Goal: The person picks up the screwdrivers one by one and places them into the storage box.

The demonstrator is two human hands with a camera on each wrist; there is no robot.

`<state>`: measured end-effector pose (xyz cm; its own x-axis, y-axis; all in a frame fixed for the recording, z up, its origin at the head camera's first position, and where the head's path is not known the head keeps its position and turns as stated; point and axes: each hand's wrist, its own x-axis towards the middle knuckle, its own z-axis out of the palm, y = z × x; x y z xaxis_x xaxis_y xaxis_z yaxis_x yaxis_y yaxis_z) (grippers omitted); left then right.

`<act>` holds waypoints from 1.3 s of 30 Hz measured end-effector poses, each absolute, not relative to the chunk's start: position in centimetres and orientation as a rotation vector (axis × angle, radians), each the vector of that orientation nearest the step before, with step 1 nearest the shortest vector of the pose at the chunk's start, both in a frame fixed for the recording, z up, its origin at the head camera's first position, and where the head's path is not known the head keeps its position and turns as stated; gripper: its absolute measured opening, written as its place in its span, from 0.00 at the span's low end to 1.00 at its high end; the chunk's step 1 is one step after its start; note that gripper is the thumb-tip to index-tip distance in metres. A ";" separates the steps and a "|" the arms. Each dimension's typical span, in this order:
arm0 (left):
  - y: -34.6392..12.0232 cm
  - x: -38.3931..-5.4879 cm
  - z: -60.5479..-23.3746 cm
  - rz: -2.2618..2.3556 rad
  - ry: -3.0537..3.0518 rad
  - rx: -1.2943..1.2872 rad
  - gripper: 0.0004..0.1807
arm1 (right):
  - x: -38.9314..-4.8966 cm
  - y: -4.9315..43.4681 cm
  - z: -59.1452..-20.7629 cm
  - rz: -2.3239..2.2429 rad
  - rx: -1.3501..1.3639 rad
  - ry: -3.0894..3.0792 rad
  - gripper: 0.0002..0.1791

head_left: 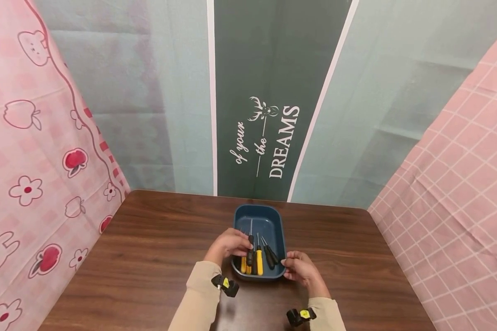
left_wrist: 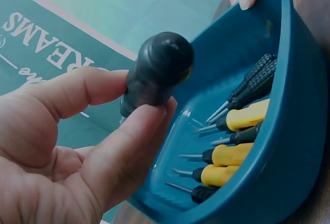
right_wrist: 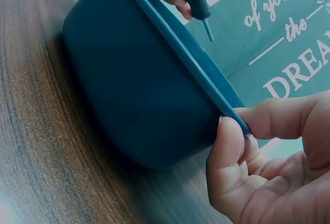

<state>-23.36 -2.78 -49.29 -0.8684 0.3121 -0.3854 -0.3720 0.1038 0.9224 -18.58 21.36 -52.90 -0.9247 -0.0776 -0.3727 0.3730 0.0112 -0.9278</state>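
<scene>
My left hand point(head_left: 233, 242) pinches a black-handled screwdriver point(left_wrist: 157, 69) between thumb and fingers, its shaft pointing away from the palm. It is held up over the near left part of a blue plastic bin point(head_left: 282, 230). Inside the bin lie several screwdrivers, some with yellow handles point(left_wrist: 233, 154) and some with black ones point(left_wrist: 255, 82), their handles toward the near wall. At the bin's near right corner, my right hand point(head_left: 301, 268) pinches the rim point(right_wrist: 206, 87) between thumb and fingers.
The bin stands on a brown wood-grain table point(head_left: 157, 248). Behind the table hangs a green curtain point(head_left: 252, 59) with white lettering, and pink patterned cloths point(head_left: 37, 151) hang at both sides. Each wrist wears a small black camera point(head_left: 225, 285).
</scene>
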 end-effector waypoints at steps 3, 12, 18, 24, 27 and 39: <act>-2.2 -23.5 -49.6 1.801 1.886 -0.067 0.13 | -18.5 21.5 -52.9 -1.985 0.305 1.965 0.15; -0.3 -24.0 -50.3 1.762 1.881 -0.081 0.11 | -18.3 21.4 -52.8 -1.983 0.311 1.978 0.16; 0.6 -23.9 -50.4 1.740 1.902 -0.095 0.10 | -18.5 21.3 -53.0 -1.983 0.309 1.982 0.16; 1.6 -23.7 -50.8 1.666 1.962 -0.115 0.06 | -18.6 21.3 -53.3 -1.972 0.309 1.995 0.16; 1.9 -23.7 -51.2 1.641 1.981 -0.132 0.06 | -18.6 21.4 -53.3 -1.967 0.306 1.994 0.16; 2.2 -23.2 -51.6 1.568 2.050 -0.190 0.06 | -18.4 21.2 -53.1 -1.971 0.315 2.007 0.17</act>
<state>-23.19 2.21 -51.61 -0.8408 0.2109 -0.4986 -0.4260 0.3107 0.8497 -18.37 21.19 -53.14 -0.9278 -0.0590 -0.3684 0.3673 0.0295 -0.9296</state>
